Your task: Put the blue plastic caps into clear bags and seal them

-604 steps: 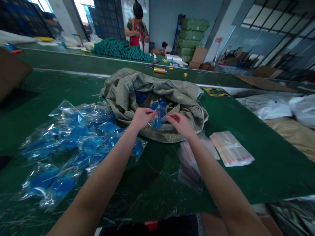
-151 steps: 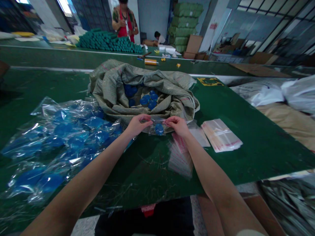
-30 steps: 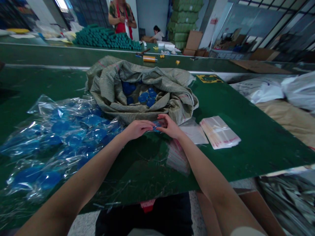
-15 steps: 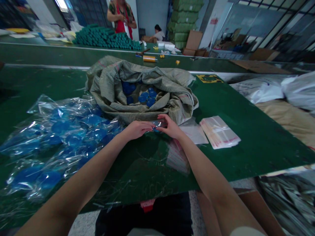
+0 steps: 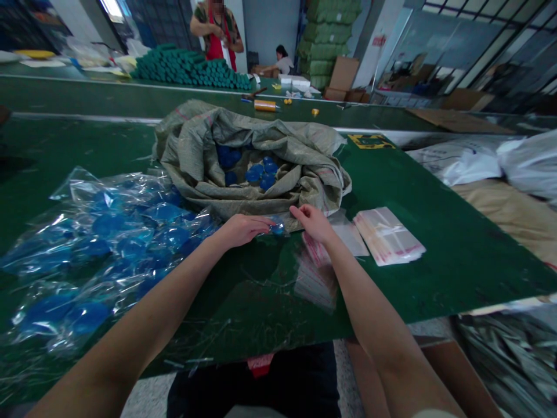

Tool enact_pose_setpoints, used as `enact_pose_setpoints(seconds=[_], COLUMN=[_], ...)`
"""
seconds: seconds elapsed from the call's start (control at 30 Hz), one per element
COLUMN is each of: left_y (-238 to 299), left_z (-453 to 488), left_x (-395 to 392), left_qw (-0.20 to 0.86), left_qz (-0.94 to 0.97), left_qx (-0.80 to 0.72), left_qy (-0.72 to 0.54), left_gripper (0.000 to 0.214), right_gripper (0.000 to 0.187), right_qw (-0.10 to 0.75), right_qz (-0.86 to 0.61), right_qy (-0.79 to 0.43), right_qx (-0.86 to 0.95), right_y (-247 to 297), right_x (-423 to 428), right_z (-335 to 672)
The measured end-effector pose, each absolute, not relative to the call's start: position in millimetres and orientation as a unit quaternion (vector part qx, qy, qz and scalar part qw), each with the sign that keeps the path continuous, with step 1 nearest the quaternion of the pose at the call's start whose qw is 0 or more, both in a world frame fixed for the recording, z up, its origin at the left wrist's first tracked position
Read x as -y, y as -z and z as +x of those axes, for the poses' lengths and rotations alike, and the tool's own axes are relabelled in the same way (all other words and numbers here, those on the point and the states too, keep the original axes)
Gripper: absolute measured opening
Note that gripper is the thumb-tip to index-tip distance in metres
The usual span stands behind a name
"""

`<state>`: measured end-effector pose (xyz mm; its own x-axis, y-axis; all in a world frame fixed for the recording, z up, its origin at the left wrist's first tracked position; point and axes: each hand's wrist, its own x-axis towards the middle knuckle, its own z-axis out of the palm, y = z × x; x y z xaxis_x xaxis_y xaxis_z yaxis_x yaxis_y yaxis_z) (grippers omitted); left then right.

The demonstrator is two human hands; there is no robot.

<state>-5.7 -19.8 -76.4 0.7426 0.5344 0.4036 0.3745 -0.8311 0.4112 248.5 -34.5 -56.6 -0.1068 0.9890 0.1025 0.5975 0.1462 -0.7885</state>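
Just in front of the woven sack, my left hand is closed on the near end of a small clear plastic bag with a blue rounded piece inside. To its right, my right hand is apart from the blue piece, its fingers curled together; whatever they pinch is too small to make out. Flat clear bags with pink edges lie under and beside my right wrist. Within the sack's open mouth sit several loose blue pieces.
Filled bags of blue pieces are heaped on the left of the green table. A stack of flat bags lies on the right. Behind, a co-worker stands by a pile of green rolls; another person is further back.
My right hand has drawn away to the right from the small bag and its fingers have curled in. My left hand stays in place on the bag.
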Motion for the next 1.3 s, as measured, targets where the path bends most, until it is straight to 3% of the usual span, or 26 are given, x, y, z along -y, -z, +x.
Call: enact_pose_setpoints(seconds=[0.13, 0.27, 0.7, 0.93, 1.1, 1.3], left_y=[77, 77, 78, 76, 83, 87], left_z=[-6, -8, -14, -14, -10, 0], left_x=[20, 20, 21, 8, 2, -1], left_qw=[0.136, 0.103, 0.041, 0.155, 0.303, 0.426], left_qz=[0.925, 0.927, 0.924, 0.822, 0.783, 0.731], left_qx=[-0.252, -0.276, -0.343, -0.497, -0.5, -0.457], left_qy=[-0.249, -0.233, -0.162, -0.231, -0.215, -0.276], left_gripper=[0.027, 0.027, 0.028, 0.041, 0.034, 0.036], right_gripper=[0.049, 0.035, 0.035, 0.028, 0.031, 0.019], right_qw=[0.262, 0.266, 0.239, 0.226, 0.247, 0.271], right_qz=[-0.578, -0.551, -0.539, -0.558, -0.557, -0.484], right_qy=[-0.324, -0.346, -0.371, -0.371, -0.363, -0.422], right_qx=[0.701, 0.712, 0.718, 0.707, 0.705, 0.717], right_y=[59, 72, 74, 74, 75, 81], right_x=[37, 32, 29, 28, 26, 22], right_z=[241, 241, 248, 251, 252, 254])
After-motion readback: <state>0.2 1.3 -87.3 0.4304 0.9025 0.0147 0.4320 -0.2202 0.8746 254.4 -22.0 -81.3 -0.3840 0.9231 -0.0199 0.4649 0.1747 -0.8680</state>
